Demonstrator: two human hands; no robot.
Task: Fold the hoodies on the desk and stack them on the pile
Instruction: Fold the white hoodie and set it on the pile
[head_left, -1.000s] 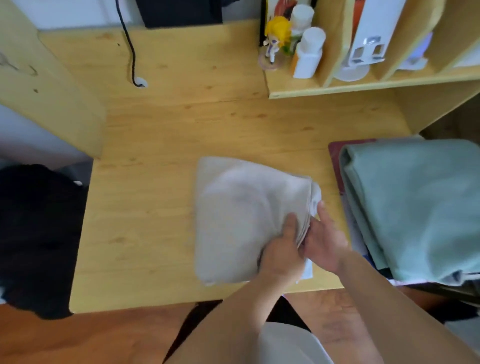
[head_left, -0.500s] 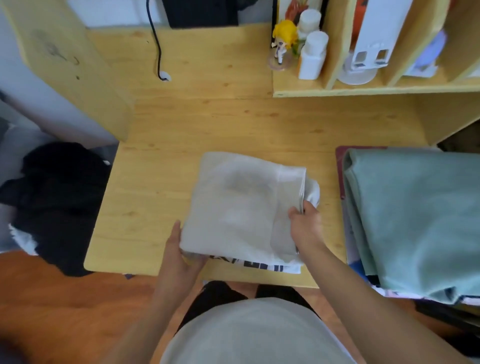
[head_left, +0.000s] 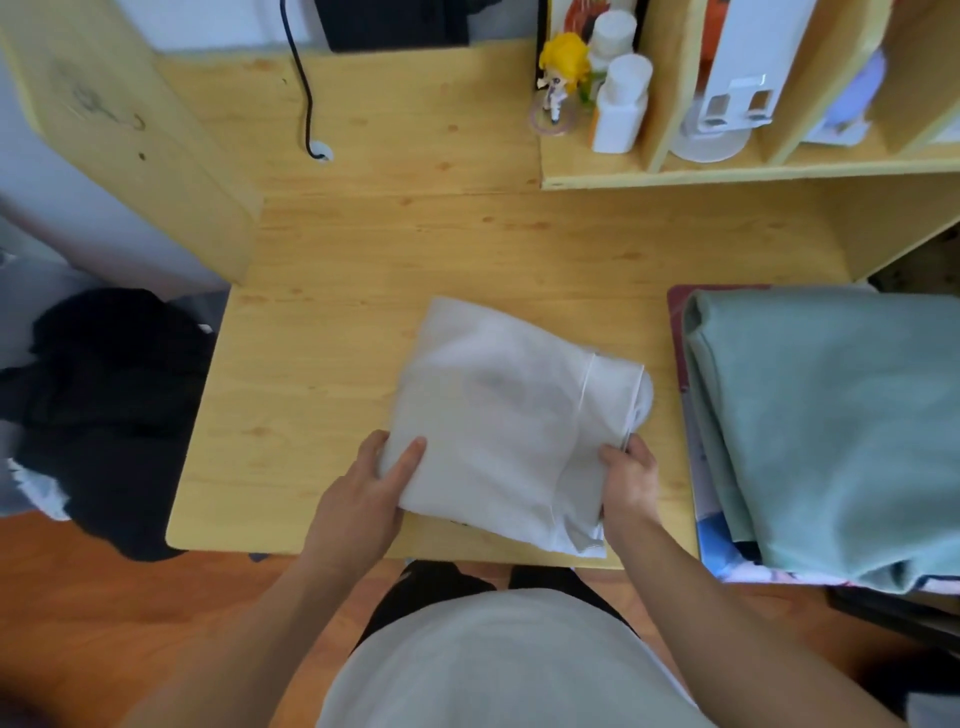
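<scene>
A folded white hoodie (head_left: 498, 410) lies near the front of the wooden desk (head_left: 322, 364). My left hand (head_left: 369, 493) grips its near left corner, thumb on top and fingers tucked under the cloth. My right hand (head_left: 628, 478) holds the near right edge, fingers curled round the folded layers. To the right sits the pile (head_left: 831, 415), a folded pale green garment on top with other clothes showing beneath its edges.
Dark clothes (head_left: 98, 410) are heaped off the desk's left edge. A shelf unit (head_left: 727, 166) at the back right holds a yellow-haired figurine (head_left: 561, 73), white bottles and a white device. A black cable (head_left: 306, 88) runs down to the desk at the back.
My left hand left the right edge, went round to the near left corner and took hold of it. My right hand stays on the right edge. The view shifted right.
</scene>
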